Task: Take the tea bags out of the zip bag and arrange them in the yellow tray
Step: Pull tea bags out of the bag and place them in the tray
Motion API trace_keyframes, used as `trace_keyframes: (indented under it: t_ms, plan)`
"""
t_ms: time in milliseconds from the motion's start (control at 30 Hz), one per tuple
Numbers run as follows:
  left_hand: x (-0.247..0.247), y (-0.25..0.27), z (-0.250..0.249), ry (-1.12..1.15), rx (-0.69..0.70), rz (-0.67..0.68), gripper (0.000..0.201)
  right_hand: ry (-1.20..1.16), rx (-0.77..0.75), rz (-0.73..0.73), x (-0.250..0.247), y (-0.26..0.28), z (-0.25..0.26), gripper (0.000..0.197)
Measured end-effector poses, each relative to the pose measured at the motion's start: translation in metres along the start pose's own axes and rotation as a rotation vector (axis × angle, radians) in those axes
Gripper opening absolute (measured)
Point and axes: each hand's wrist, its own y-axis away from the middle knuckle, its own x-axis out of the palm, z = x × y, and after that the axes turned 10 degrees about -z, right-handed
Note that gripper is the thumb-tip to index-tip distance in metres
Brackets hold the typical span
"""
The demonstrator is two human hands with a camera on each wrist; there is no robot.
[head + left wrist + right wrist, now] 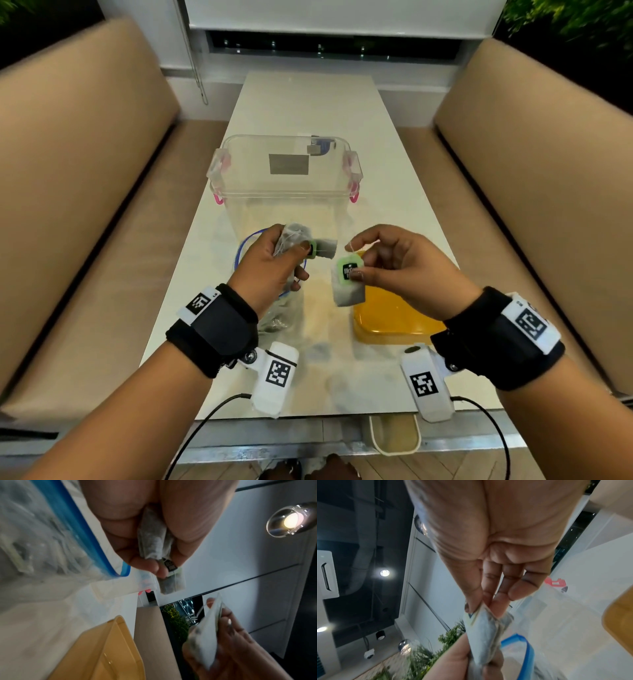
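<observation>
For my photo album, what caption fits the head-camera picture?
Each hand holding tea bags above a zip bag and yellow tray.

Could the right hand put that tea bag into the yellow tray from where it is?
Probably yes. The right hand pinches a tea bag in the air just over the yellow tray's far left corner, and nothing shows between them.

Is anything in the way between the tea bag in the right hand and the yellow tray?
Nothing visible is. The right hand pinches the tea bag in the air just above the near-left edge of the yellow tray, whose visible inside looks bare.
</observation>
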Motion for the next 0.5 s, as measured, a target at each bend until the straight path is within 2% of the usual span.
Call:
trace_keyframes:
  t_ms: [133, 233, 367, 500]
  plan:
    - [0.003, 0.004, 0.005, -0.142, 0.042, 0.062, 0.006, 0.001, -0.029, -0.104, -0.007, -0.004, 0.004, 0.016]
    - [0.008, 0.007, 0.005, -0.155, 0.053, 0.074, 0.005, 0.011, -0.005, -0.140, -0.008, -0.007, 0.003, 0.015]
    - [0.015, 0.009, 0.004, -0.022, 0.009, 0.073, 0.007, 0.031, 0.006, -0.175, -0.011, -0.007, 0.000, 0.010]
    - [0.019, 0.007, 0.005, 0.137, -0.068, -0.004, 0.010, 0.052, 0.032, -0.209, -0.013, -0.008, -0.002, 0.011]
